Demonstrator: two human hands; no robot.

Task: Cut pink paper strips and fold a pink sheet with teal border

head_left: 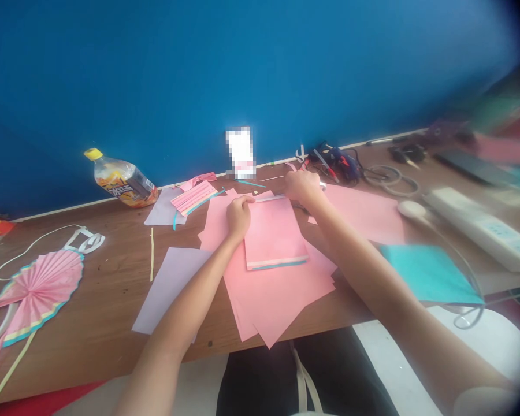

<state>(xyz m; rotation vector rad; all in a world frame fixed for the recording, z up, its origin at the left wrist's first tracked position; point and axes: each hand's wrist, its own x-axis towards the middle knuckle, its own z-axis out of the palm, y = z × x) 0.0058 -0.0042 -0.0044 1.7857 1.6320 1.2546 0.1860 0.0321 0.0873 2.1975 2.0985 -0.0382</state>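
Observation:
A pink sheet with a yellow and blue band along its near edge [275, 237] lies on a stack of plain pink sheets [281, 300]. Across its far edge runs a white strip [271, 199] that looks like tape. My left hand [239, 216] is closed at the sheet's far left corner, fingertips at the end of the strip. Just beyond the far right corner is my right hand [302, 186], also closed. A small white piece [323, 186] shows beside its knuckles, but what the fingers hold is hidden.
On the left are a pleated pink fan [47, 289], a drink bottle [123, 179] and a folded pink strip [195, 198]. Lilac paper [173, 283] lies near my left forearm. To the right are teal paper [431, 271], a power strip [485, 228] and cables. A blue wall [242, 69] stands behind.

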